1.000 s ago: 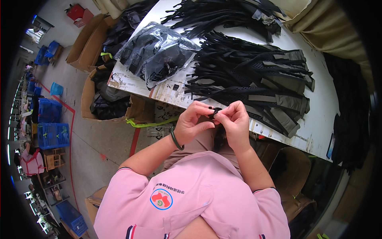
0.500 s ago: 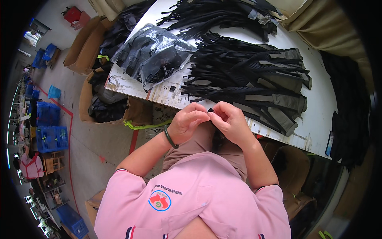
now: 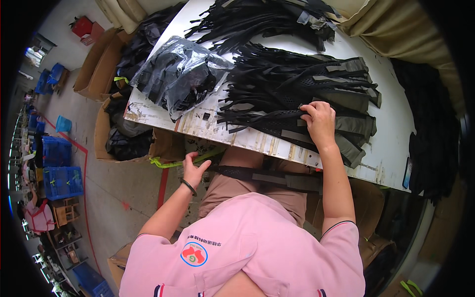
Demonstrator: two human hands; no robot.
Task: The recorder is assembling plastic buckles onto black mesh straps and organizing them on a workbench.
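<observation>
The right hand (image 3: 321,123) is at the front pile of black-and-grey straps (image 3: 302,86) on the white worktable (image 3: 391,119), a little in from the near edge, fingers curled with thumb and forefinger close together at the straps; whether they pinch one, I cannot tell. The left hand (image 3: 194,171) is off the table, beyond the near edge, its thumb and fingers spread apart. A single dark strap (image 3: 269,176) with a grey section lies across the lap just below that edge, its left end beside the left thumb, its right end by the right forearm. A clear plastic bag (image 3: 180,74) of black items lies near the table's left corner, a small black piece (image 3: 206,116) by the near edge, and another strap pile (image 3: 267,20) towards the far edge
</observation>
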